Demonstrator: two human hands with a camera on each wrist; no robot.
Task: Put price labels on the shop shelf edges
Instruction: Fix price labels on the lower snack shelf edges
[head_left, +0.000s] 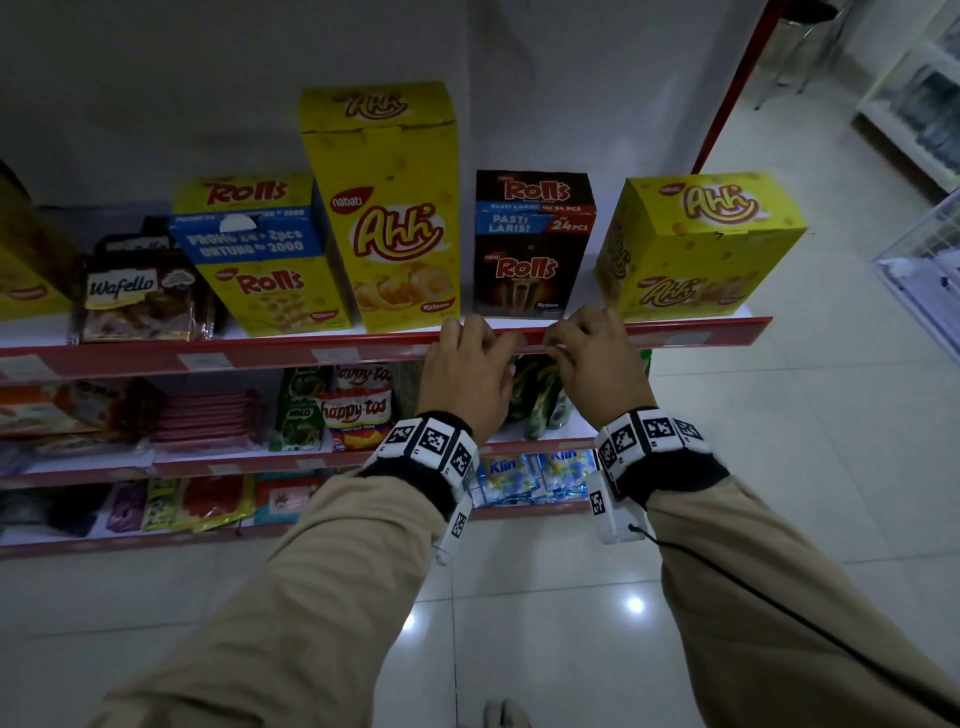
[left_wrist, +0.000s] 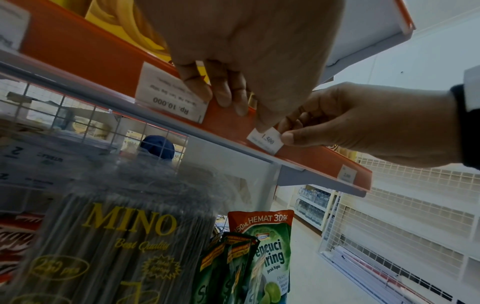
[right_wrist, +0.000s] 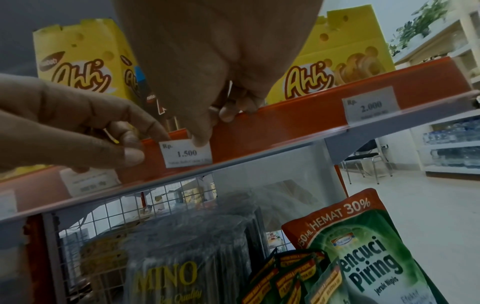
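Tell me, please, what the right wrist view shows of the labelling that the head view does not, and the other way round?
Only the right wrist view shows the print: the price label reads Rp. 1.500 and lies on the red shelf edge, with a 2.000 label further along. Only the head view shows the brown Rolls box standing above the spot. Both show the left hand and right hand at the top shelf edge, fingers working the label.

"1.500" on price label (right_wrist: 185, 153), "ahh" on yellow box (head_left: 395, 208)
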